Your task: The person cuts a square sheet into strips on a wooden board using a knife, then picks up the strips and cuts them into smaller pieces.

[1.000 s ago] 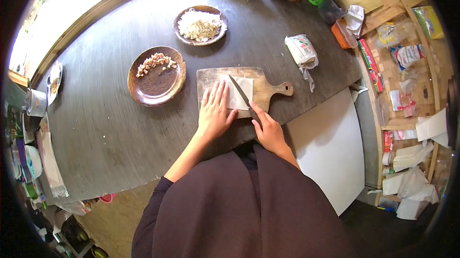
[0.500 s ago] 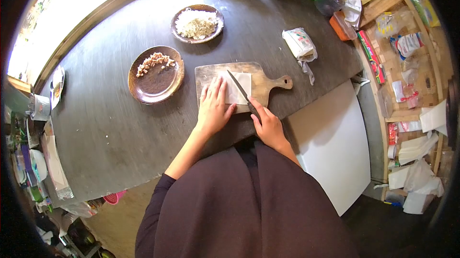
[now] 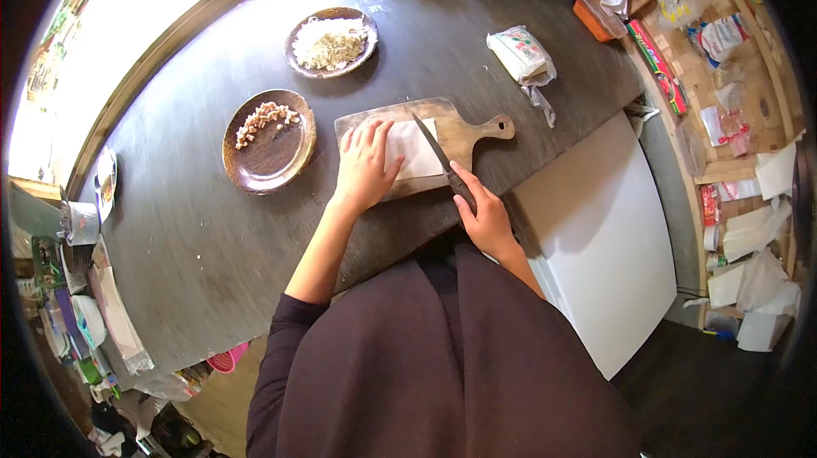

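Your right hand (image 3: 491, 220) grips the knife (image 3: 434, 145), now shifted rightward, so more sheet (image 3: 412, 153) shows beside your open left hand (image 3: 361, 175).

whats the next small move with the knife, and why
Perhaps draw the knife toward the body to cut the white sheet: the right hand grips the handle, the blade spans the sheet's right part, and the left hand rests at its left.
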### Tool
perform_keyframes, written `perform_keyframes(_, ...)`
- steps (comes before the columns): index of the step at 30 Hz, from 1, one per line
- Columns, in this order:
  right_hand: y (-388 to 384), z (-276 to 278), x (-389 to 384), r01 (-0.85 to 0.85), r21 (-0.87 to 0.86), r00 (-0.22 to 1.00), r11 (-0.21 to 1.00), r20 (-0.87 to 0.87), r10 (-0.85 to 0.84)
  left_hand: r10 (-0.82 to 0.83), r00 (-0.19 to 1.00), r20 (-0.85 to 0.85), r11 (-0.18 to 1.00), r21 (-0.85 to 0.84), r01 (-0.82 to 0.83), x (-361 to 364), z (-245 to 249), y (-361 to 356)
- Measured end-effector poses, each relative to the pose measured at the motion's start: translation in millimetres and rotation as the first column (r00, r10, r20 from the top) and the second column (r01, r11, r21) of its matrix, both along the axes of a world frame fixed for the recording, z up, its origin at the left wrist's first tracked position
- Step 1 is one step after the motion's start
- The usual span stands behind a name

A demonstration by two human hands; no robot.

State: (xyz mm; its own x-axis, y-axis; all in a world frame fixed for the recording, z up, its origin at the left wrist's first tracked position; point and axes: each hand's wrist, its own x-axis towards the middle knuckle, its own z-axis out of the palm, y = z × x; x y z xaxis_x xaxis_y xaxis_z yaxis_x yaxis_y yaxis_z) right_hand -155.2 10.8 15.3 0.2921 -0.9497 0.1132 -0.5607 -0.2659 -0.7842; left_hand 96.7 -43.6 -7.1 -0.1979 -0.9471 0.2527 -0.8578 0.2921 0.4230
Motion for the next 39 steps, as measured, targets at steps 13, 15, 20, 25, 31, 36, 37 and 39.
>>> perform_keyframes(13,7.5,12.0,-10.5,0.023,0.104,0.990,0.994,0.137,-0.037,0.032,0.999,0.014,0.999,-0.030,-0.032,-9.1,4.2,50.3)
perform_keyframes(15,7.9,13.3,-10.9,0.005,0.107,0.991,0.994,0.132,-0.020,0.027,1.000,0.003,0.998,-0.054,-0.027,-14.3,4.3,52.6)
perform_keyframes(20,7.6,12.1,-9.7,-0.005,0.118,0.991,0.993,0.135,-0.011,-0.122,0.992,-0.026,0.986,-0.116,0.118,-21.4,3.9,54.5)
perform_keyframes(25,4.4,13.1,-12.4,-0.002,0.081,0.991,0.997,0.130,-0.009,-0.090,0.990,-0.108,0.976,-0.208,0.066,-18.0,7.6,39.9)
perform_keyframes(31,3.9,14.0,-7.2,0.006,0.086,0.998,0.996,0.055,-0.011,-0.131,0.985,-0.109,0.976,-0.190,0.108,-18.2,1.5,29.5)
perform_keyframes(36,5.2,7.7,-2.6,-0.008,0.021,1.000,1.000,-0.003,0.009,-0.096,0.987,-0.127,0.983,-0.165,0.075,-21.1,-1.7,35.2)
perform_keyframes(37,5.6,6.4,-2.8,-0.006,0.024,1.000,1.000,-0.002,0.006,-0.078,0.989,-0.128,0.983,-0.175,0.055,-20.7,-2.4,36.4)
perform_keyframes(39,6.3,3.8,-3.0,-0.013,0.061,0.999,0.998,-0.046,0.016,-0.059,0.990,-0.128,0.983,-0.180,0.036,-20.0,-3.0,37.9)
